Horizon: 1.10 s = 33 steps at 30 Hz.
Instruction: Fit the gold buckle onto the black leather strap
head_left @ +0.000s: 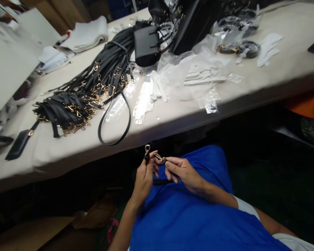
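Observation:
Over my lap, below the table edge, both hands hold one short black strap [162, 181] with gold clasps at its ends. My left hand [144, 177] pinches one end upright, its gold clasp [147, 149] sticking up. My right hand [181, 170] grips the other end, its gold clasp [159, 157] pointing left toward my left hand. The strap's middle sags between the hands against a blue cloth [193, 212] that covers my lap.
On the pale table [277, 73] lies a large heap of black straps with gold clasps [81, 97], one loop [115, 122] reaching the front edge. Black handbags [149, 43], clear plastic bags [188, 76], a white glove [157, 87] and folded white cloth [86, 35] lie beyond. Cardboard [28, 233] sits on the floor.

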Tool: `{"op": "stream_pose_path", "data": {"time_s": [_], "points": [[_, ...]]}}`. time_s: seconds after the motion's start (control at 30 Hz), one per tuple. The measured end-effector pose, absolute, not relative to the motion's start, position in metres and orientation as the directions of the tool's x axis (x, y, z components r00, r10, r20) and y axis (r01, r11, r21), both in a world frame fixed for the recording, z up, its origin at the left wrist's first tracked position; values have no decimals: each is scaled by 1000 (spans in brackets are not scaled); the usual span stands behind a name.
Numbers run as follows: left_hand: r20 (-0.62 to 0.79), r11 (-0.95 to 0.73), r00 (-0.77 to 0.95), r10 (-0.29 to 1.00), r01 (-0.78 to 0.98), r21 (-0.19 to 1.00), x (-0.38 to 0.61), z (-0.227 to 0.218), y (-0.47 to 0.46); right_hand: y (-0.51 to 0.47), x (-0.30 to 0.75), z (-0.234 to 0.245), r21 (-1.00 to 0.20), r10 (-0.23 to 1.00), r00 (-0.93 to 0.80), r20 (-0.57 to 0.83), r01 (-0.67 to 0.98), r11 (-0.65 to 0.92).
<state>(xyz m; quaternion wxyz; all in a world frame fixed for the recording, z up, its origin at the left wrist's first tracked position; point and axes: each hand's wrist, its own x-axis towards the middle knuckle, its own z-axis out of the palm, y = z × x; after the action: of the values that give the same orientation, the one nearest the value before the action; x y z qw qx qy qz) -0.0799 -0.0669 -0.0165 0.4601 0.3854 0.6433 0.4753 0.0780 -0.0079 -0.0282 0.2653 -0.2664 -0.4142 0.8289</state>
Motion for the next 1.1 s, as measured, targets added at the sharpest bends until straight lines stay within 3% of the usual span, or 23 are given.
{"op": "stream_pose_path", "data": {"time_s": [0.1, 0.33, 0.6, 0.83, 0.97, 1.1], "points": [[-170, 249, -366, 915, 181, 951, -81, -16, -64, -4, 77, -31, -824, 672, -702, -234, -223, -521], [-227, 279, -327, 917, 121, 953, -80, -11, -65, 1, 79, -37, -781, 699, -666, -260, -281, -557], [-338, 312, -235, 911, -144, 939, -78, -8, -57, 9, 86, -23, -659, 660, -711, -244, -378, -651], [-350, 294, -115, 930, -338, 894, -73, -8, -41, 19, 95, -6, -513, 749, -646, -149, -597, -617], [-332, 269, -85, 939, -418, 868, -66, -10, -37, 22, 97, -3, -569, 779, -611, -139, -595, -568], [-269, 186, -158, 950, -407, 895, -67, -1, -40, 22, 95, -9, -748, 805, -562, -192, -447, -491]]}}
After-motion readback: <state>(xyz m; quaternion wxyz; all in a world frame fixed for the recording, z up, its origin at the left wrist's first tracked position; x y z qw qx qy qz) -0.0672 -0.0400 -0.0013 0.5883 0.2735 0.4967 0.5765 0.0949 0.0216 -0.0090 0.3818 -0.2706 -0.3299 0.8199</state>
